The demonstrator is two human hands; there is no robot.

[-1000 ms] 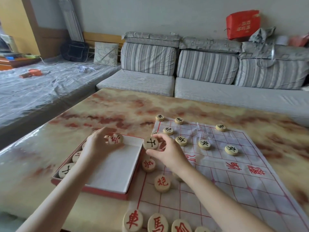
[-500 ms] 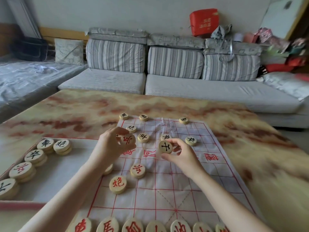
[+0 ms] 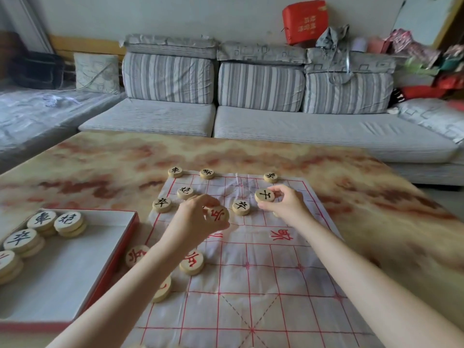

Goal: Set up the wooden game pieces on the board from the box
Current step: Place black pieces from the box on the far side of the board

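A white cloth board [image 3: 263,280] with red grid lines lies on the table. My left hand [image 3: 195,217] pinches a round wooden piece with a red character [image 3: 219,214] above the board's middle left. My right hand [image 3: 286,202] pinches a wooden piece with a black character [image 3: 265,195] over the board's far right part. Several black-marked pieces [image 3: 241,206] stand along the far rows, and red-marked pieces [image 3: 192,261] sit on the near left. The red-edged box [image 3: 114,262] at the left holds several stacked pieces [image 3: 70,222].
The marbled table [image 3: 105,167] extends left, far and right of the board. A grey striped sofa [image 3: 251,116] runs behind the table. A red bag [image 3: 305,21] and piled clothes sit on the sofa back at the right.
Both hands moved from the box edge out over the board, each carrying its piece; the right hand went farther right and away. The camera swung right, pushing the box to the left edge.
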